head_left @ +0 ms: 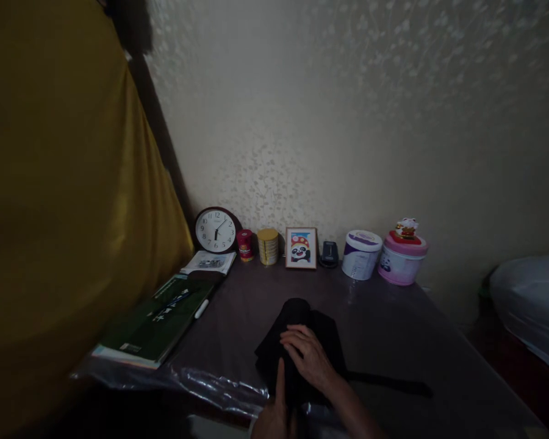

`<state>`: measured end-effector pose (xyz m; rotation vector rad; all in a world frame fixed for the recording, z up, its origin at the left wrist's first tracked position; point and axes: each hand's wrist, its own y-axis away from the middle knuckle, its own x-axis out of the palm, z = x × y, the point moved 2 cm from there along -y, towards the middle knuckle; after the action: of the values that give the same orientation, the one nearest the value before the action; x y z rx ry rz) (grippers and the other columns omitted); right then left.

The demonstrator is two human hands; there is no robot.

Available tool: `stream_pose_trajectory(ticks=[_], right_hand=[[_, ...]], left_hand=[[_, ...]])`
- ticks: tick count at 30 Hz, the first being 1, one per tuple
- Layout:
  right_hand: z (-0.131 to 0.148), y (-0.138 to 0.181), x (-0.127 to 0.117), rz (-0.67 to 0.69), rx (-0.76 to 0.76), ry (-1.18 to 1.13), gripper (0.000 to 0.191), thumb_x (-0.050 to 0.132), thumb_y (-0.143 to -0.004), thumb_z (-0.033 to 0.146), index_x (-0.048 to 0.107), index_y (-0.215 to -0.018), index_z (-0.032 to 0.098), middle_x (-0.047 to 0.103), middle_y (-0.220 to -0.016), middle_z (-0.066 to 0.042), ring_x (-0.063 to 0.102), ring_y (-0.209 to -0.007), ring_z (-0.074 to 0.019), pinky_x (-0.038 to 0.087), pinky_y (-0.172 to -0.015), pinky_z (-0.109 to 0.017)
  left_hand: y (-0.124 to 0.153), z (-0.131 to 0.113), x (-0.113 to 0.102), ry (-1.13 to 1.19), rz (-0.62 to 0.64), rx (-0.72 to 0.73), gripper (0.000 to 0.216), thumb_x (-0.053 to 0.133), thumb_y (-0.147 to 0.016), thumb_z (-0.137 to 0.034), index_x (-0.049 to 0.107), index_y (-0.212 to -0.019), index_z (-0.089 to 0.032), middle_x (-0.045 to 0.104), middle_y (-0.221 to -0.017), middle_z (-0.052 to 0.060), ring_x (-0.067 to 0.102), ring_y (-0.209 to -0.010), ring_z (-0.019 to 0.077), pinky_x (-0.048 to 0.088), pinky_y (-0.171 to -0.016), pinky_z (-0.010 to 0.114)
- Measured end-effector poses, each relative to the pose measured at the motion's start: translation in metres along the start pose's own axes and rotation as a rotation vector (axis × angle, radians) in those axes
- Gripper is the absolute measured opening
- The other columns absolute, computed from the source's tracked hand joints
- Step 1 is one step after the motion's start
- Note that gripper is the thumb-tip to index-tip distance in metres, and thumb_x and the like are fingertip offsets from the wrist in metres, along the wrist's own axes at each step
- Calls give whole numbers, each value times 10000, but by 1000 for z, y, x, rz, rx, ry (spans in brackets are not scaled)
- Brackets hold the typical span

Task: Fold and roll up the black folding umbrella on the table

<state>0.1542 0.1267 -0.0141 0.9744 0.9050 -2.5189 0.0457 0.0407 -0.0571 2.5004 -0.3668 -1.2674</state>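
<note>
A piece of black folded cloth lies near the front edge of the table, with a long dark strap trailing from it to the right. My right hand rests on top of the cloth, fingers extended to the left and lying fairly flat. At the bottom of the view, my left hand touches the cloth's near side with one finger stretched forward. Its other fingers are mostly hidden.
Along the wall stand a clock, a red can, a yellow-lidded container, a panda picture frame, a white tub and a pink tub. Left are a green book and a yellow curtain. Clear plastic covers the table.
</note>
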Motion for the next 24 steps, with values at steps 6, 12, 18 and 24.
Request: stream_pose_trajectory(ticks=[6, 12, 18, 24], right_hand=[[-49, -34, 5, -12, -5, 154, 299, 346, -897, 243, 623, -1012, 234, 632, -1102, -31, 481, -1131, -183, 278, -1015, -443], [-81, -64, 10, -17, 86, 273, 326, 326, -902, 257, 620, -1037, 208, 625, -1126, -47, 489, -1138, -197, 312, -997, -446], [-43, -51, 12, -41, 8, 325, 333, 336, -906, 285, 596, -1084, 177, 590, -1180, -72, 429, -1198, -182, 244, -1046, -413], [-4, -21, 28, 129, -16, 237, 376, 259, -929, 242, 626, -1006, 205, 667, -1015, -30, 491, -1122, -148, 224, -1056, -399]], left_hand=[[-3, -1, 1, 42, -12, -50, 718, 324, -808, -199, -123, -1368, -146, 647, -1043, 126, 639, -821, 200, 400, -615, 250], [-7, -1, 2, 78, -21, -77, 753, 384, -790, -205, -91, -1373, -162, 648, -1034, 139, 632, -876, 244, 420, -654, 285], [-9, -4, 1, 44, 0, -107, 719, 356, -799, -185, -72, -1374, -136, 664, -965, 154, 641, -834, 252, 422, -633, 302], [-6, -2, 2, 81, -33, -58, 737, 370, -782, -174, -54, -1383, -119, 654, -1018, 148, 644, -832, 233, 432, -644, 291]])
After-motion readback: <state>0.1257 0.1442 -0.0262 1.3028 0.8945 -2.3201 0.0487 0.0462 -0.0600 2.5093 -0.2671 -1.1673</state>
